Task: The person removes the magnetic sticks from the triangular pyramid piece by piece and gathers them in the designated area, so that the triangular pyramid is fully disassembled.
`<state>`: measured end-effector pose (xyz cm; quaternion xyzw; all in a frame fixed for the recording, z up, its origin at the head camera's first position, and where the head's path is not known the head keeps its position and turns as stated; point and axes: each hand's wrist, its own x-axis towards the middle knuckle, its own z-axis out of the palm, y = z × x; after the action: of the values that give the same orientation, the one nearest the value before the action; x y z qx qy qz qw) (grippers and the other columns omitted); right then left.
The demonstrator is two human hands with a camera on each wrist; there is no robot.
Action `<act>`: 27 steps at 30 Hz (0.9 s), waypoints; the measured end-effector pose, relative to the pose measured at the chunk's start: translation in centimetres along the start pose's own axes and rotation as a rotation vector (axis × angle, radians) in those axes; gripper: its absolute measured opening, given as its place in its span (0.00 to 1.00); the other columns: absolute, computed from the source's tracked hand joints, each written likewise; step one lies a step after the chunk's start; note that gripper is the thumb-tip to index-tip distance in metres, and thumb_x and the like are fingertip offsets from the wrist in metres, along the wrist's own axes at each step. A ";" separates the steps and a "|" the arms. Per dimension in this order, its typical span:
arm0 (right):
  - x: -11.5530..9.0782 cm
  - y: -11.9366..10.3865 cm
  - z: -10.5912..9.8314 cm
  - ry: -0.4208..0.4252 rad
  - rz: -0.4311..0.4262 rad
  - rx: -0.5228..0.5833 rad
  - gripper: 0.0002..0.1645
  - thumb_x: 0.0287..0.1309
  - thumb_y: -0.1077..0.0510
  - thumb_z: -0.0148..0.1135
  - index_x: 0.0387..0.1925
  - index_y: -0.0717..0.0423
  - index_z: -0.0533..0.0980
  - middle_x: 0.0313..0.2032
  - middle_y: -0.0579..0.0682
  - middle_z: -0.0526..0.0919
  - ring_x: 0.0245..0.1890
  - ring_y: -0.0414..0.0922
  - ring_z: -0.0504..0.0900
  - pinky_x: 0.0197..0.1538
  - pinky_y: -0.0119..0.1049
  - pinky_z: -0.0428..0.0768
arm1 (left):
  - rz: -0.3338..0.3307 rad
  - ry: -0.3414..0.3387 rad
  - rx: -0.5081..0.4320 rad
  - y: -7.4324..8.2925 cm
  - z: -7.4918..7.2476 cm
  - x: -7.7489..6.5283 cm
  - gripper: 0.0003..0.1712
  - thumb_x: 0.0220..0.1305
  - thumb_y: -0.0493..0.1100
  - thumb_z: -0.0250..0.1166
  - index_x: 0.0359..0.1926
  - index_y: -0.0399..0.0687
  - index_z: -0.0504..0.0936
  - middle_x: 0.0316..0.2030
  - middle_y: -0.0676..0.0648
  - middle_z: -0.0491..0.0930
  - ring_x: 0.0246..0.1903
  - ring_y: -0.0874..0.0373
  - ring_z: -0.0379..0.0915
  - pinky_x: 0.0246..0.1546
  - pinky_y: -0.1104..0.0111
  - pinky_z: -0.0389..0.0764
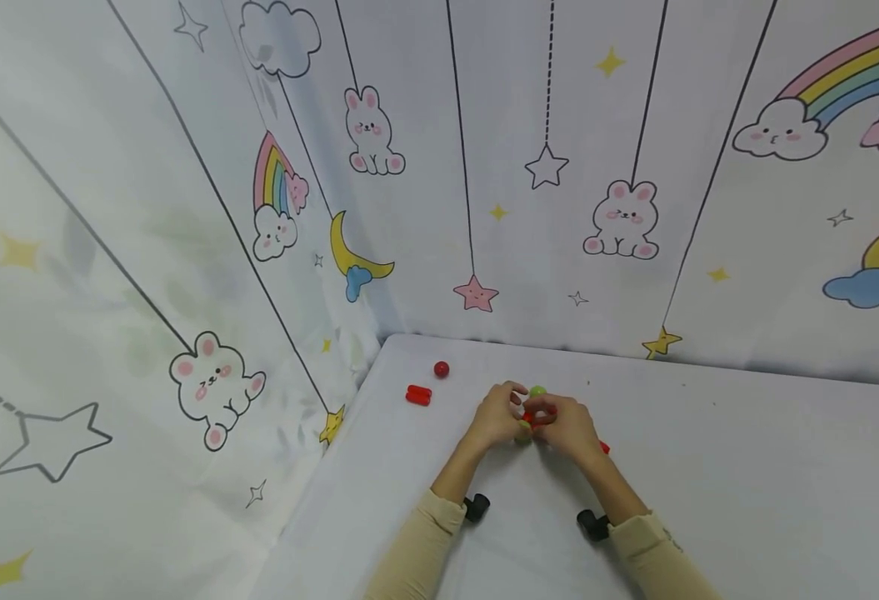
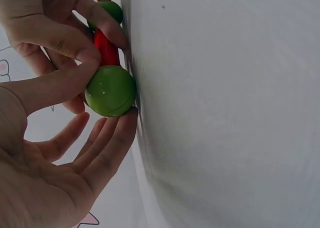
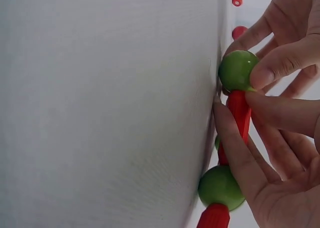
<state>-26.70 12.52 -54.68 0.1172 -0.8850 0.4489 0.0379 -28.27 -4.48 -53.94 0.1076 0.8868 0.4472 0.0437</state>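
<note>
"As the left hand pinches the green ball touching the fluted red rod, what could fail?"

"Sideways pressure from the right hand, pinching that rod, could pop the ball loose."

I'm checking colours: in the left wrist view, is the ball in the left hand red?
No, the left hand holds a green ball between thumb and fingers.

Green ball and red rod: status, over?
Left hand pinches green ball. Right hand pinches red rod, its end at the ball. Red ball, loose rods left of hands, apparently not in the way.
</note>
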 end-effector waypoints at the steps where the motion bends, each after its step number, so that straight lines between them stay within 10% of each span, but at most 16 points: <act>1: 0.0 0.0 -0.1 -0.004 -0.001 0.006 0.22 0.49 0.69 0.77 0.48 0.56 0.87 0.41 0.57 0.91 0.38 0.51 0.89 0.32 0.35 0.81 | 0.003 0.006 0.011 0.0 0.0 0.0 0.40 0.45 0.29 0.81 0.61 0.46 0.78 0.49 0.45 0.78 0.37 0.64 0.80 0.37 0.70 0.80; 15: 0.2 0.2 -0.6 -0.029 0.004 0.023 0.24 0.47 0.74 0.74 0.49 0.60 0.86 0.42 0.59 0.90 0.36 0.49 0.90 0.26 0.33 0.80 | 0.053 -0.025 0.087 0.1 -0.3 -0.1 0.40 0.45 0.29 0.79 0.61 0.47 0.77 0.57 0.47 0.82 0.41 0.64 0.81 0.45 0.68 0.78; 27: 0.1 0.3 -0.7 -0.059 0.044 0.098 0.26 0.48 0.77 0.69 0.50 0.59 0.86 0.45 0.58 0.90 0.40 0.51 0.90 0.30 0.34 0.83 | -0.016 -0.080 -0.168 -1.3 -2.7 0.1 0.38 0.55 0.27 0.75 0.67 0.38 0.72 0.65 0.37 0.75 0.53 0.47 0.85 0.47 0.63 0.84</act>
<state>-26.87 13.28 -54.50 0.1127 -0.8651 0.4887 -0.0037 -29.00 -7.29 -53.39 0.1144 0.8446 0.5150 0.0918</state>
